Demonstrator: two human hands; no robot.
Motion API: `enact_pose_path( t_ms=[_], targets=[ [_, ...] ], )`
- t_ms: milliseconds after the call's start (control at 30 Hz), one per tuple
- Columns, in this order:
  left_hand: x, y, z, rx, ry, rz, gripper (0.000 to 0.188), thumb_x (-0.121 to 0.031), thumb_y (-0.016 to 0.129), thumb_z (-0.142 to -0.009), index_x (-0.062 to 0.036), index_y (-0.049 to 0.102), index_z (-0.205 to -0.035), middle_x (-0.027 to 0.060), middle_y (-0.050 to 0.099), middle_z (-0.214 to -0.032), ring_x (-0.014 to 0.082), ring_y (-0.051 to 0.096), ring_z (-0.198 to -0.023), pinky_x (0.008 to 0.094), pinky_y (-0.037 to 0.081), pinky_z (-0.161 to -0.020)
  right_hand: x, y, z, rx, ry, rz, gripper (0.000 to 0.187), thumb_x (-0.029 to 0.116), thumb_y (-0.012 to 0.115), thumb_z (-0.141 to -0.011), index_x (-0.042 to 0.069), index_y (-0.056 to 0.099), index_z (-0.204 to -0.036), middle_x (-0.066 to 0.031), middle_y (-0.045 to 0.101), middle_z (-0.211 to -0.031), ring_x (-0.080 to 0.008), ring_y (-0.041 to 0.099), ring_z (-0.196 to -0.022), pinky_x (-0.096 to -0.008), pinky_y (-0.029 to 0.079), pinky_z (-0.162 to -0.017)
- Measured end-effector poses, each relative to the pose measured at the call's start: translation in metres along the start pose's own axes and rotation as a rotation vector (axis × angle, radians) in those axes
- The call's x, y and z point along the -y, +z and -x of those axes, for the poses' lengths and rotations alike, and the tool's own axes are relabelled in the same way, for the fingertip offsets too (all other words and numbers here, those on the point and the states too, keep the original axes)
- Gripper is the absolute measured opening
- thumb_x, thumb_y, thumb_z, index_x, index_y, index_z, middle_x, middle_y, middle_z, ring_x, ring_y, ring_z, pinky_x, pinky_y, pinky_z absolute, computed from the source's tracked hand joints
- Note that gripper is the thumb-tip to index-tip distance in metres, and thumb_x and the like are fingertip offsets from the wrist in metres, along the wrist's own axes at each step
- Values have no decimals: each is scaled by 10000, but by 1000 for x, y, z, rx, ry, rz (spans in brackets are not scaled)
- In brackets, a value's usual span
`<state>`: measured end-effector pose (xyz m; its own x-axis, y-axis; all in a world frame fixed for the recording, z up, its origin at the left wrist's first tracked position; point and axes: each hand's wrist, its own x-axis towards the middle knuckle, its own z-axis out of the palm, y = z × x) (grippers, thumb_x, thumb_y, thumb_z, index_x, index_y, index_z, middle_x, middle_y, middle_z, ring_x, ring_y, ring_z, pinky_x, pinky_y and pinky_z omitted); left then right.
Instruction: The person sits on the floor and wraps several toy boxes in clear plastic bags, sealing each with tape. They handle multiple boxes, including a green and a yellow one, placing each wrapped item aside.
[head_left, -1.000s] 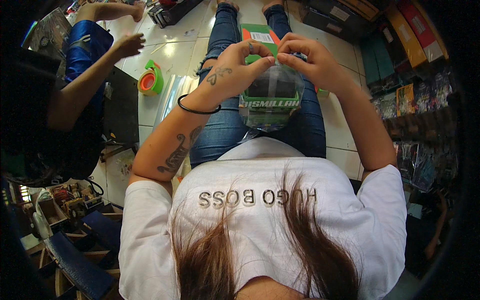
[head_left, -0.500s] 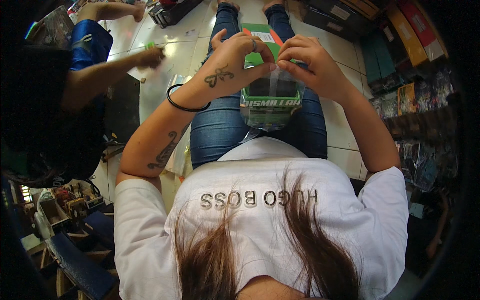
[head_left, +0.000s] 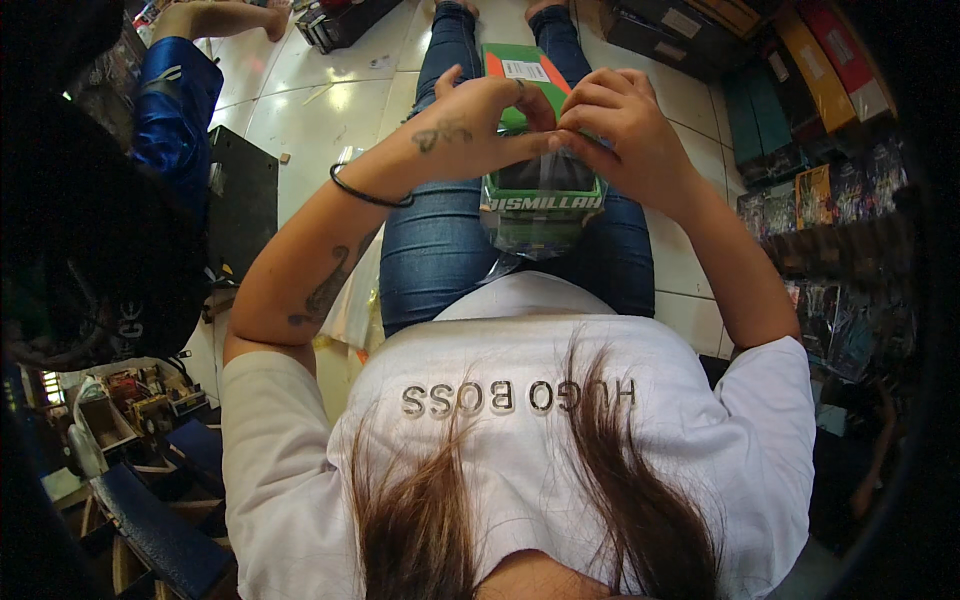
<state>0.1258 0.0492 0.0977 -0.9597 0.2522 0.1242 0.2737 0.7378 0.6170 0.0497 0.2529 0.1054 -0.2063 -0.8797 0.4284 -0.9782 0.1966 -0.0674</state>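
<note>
The left hand (head_left: pixel 470 130) and the right hand (head_left: pixel 620 130) meet fingertip to fingertip above the lap, both curled nearly closed, thumbs and forefingers pinching the upper edge of a clear plastic bag (head_left: pixel 535 215). The bag hangs down from the pinch toward the near side and wraps a green box (head_left: pixel 540 195), which lies on the thighs between the two hands; the near end of the box shows through the film, while its far end, green with an orange strip and a white label, projects beyond the knuckles. A black band (head_left: pixel 368 192) circles the left wrist, and dark markings run along the left forearm. The legs are in blue jeans (head_left: pixel 440 250) and extend away over a pale tiled floor (head_left: pixel 300 90). At far left, another person's arm in a blue sleeve (head_left: pixel 175 105) reaches across the floor, beside a black box (head_left: pixel 240 200). At far right, a row of coloured cartons (head_left: pixel 800 70) stands along the floor edge, with packaged goods (head_left: pixel 840 200) nearer. A white shirt (head_left: pixel 520 440) fills the near foreground.
</note>
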Motion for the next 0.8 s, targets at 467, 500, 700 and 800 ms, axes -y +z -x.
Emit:
enact_pose_path(
  t_ms=[467,500,700,800],
  targets=[
    [-1,-23,10,22,153,-226,122,-261,699,-827,-174,677,-910,-31,642,-944,147,553,-1070,568,96,-1078,1,-1,2,76,50,-210,138,239,659,-842,101,677,-841,-15,631,-911,-196,536,-940,-381,330,-880],
    [-2,-27,11,90,111,-232,127,-263,694,-831,-174,672,-919,-33,639,-946,147,552,-1074,570,94,-1078,0,0,2,90,63,-242,132,233,661,-841,101,677,-842,-13,631,-911,-197,535,-938,-382,330,-880],
    [-1,-4,11,-72,142,-139,141,-264,646,-876,-147,652,-954,-26,637,-988,176,555,-1079,561,137,-1070,-6,-5,-5,167,61,-304,125,230,672,-830,107,678,-852,-12,630,-908,-203,539,-962,-384,324,-909],
    [6,8,6,-95,45,-17,192,-260,640,-886,-104,652,-996,14,644,-990,164,577,-1025,458,295,-1032,0,-6,-6,53,49,-179,124,228,683,-815,111,678,-858,-15,633,-916,-196,541,-996,-388,320,-933]
  ],
)
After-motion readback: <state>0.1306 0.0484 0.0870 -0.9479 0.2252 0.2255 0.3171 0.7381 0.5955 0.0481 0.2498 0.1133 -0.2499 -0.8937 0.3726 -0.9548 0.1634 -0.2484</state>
